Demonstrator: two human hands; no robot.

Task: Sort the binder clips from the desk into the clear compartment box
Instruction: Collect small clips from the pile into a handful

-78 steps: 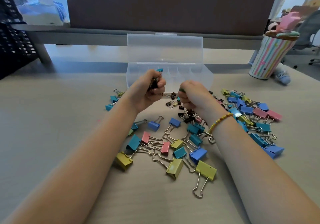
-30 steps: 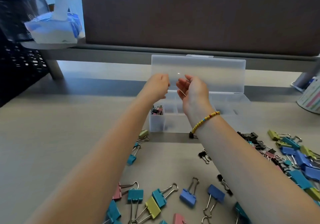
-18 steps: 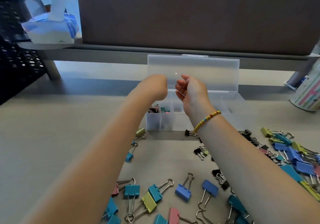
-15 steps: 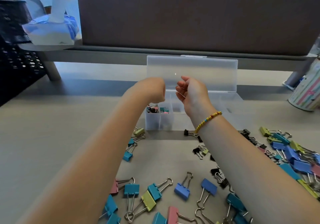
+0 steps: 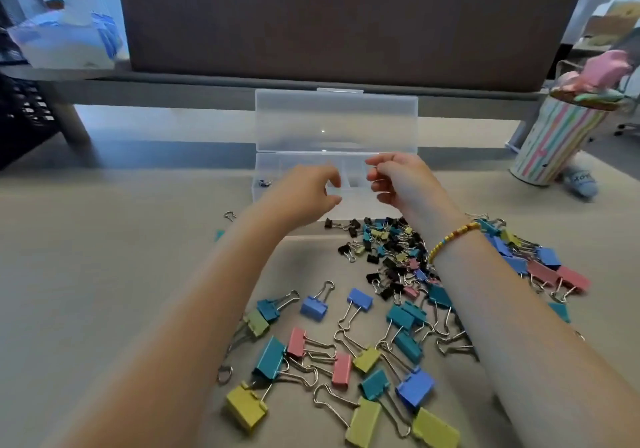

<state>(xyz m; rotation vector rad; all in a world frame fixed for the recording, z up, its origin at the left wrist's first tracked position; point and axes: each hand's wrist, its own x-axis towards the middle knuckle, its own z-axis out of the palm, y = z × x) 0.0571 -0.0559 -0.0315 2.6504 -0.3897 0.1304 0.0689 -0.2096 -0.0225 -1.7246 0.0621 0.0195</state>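
Clips (image 5: pixel 391 250) are all still spread on the desk (image 5: pixel 104 257), nearer the person than the box (image 5: pixel 332 170), so the next grab probably means pulling back and down. The small black and mixed ones sit just under the right wrist, a bit right of centre; the big coloured ones lie further back between and under the forearms. The box sits straight ahead with its long axis running left to right and its lid standing open behind it. A few small clips show in its far-left compartment; the rest look bare, though the hands hide part of them.

Both hands hover over the front of the box. Left hand (image 5: pixel 304 191) is palm down, fingers loosely curled, nothing in it that I can see. Right hand (image 5: pixel 398 181) has fingers bent with fingertips near the thumb, but I can't tell if it's pinching a clip. Right hand looks closer to the small pile
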